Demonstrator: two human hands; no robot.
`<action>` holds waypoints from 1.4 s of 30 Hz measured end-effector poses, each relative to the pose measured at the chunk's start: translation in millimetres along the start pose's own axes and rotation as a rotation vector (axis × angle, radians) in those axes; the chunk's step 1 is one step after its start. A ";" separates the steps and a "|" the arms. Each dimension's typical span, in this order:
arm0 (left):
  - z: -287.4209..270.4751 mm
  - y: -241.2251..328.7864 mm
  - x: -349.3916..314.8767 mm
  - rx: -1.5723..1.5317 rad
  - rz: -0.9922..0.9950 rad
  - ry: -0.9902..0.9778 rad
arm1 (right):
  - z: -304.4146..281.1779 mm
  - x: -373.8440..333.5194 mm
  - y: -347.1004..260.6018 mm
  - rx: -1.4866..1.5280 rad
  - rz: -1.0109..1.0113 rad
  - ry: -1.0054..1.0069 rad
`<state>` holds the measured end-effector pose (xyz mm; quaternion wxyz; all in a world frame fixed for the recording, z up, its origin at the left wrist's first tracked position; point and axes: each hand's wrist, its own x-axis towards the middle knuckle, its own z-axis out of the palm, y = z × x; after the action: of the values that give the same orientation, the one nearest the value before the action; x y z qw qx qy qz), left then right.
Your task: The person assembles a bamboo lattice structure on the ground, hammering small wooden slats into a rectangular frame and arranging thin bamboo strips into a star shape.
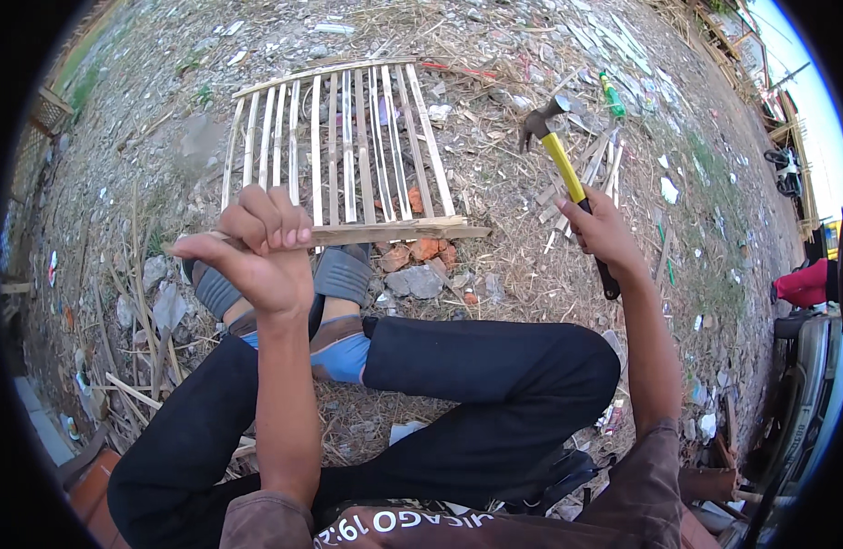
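Observation:
A hammer with a dark metal claw head and a yellow-and-black handle (563, 163) is raised in my right hand (600, 229), closed round its grip, head up and away from me. In front of my feet lies a slatted wooden frame (334, 146), pale narrow strips joined to a crossbar at each end. My left hand (261, 233) is curled over the left end of its near crossbar (394, 232), the thumb stretched out to the left. That hand hides the bar's left end. The hammer is apart from the frame, to its right.
Broken brick pieces (428, 248) and a grey stone (414, 282) lie by the near crossbar. A green bottle (612, 95) and loose wood strips (609, 160) are at the right. Rubble and dry straw cover the ground. A vehicle (801, 403) stands at the right edge.

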<state>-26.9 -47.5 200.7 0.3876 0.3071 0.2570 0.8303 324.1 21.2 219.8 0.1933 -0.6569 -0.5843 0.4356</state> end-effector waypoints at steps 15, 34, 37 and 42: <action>-43.6 -0.2 16.6 -0.225 -0.088 0.037 | 86.4 -21.2 -3.0 0.454 0.234 -0.203; 25.6 -118.0 117.5 -0.271 -0.036 0.474 | 111.4 35.7 123.3 1.070 0.325 0.356; 36.1 -170.7 113.0 -0.277 -0.211 0.674 | 116.3 43.1 130.2 1.018 0.290 0.325; 39.8 -219.7 103.6 -0.303 -0.258 0.625 | 121.0 58.5 139.9 0.929 0.232 0.334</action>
<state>55.1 167.7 113.8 0.4328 -0.0570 0.2738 0.8570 307.7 11.2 26.7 0.5061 -0.6228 -0.2131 0.5573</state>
